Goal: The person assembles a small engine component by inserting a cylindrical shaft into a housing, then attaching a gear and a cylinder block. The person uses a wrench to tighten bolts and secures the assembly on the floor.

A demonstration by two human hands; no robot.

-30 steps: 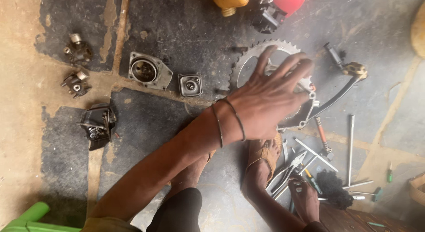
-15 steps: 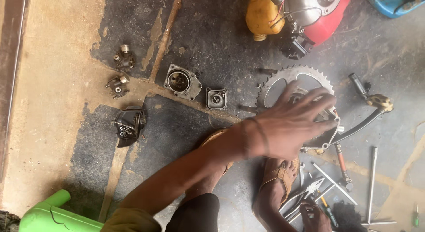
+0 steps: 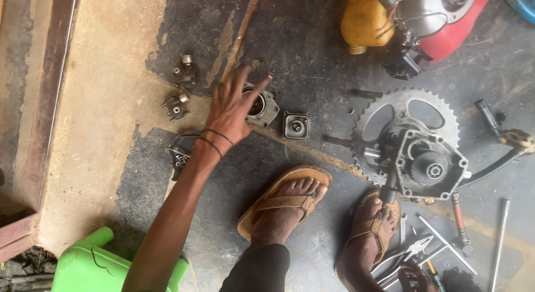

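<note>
My left hand (image 3: 231, 110) reaches out over the floor with its fingers spread and nothing in it. It hovers over the left side of a square metal housing with a round bore (image 3: 267, 110). A small square cover (image 3: 296, 125) lies just right of that. Two small carburettor-like parts (image 3: 184, 69) (image 3: 176, 105) sit to the left of the hand, and a dark part (image 3: 178, 152) lies under my wrist. My right hand (image 3: 415, 278) shows only partly at the bottom edge, among loose tools (image 3: 423, 247); its grip is hidden.
A toothed sprocket with a grey gear case (image 3: 429, 166) lies at the right, beside a bent lever (image 3: 501, 136). A red engine (image 3: 446, 18) with a yellow tank (image 3: 365, 18) stands at the top. My sandalled feet (image 3: 284, 200) (image 3: 370, 230) rest in the middle. A green stool (image 3: 95, 258) stands at the lower left.
My left hand has left the sprocket and gear case and swung left to the square housing. The view has shifted left with it.
</note>
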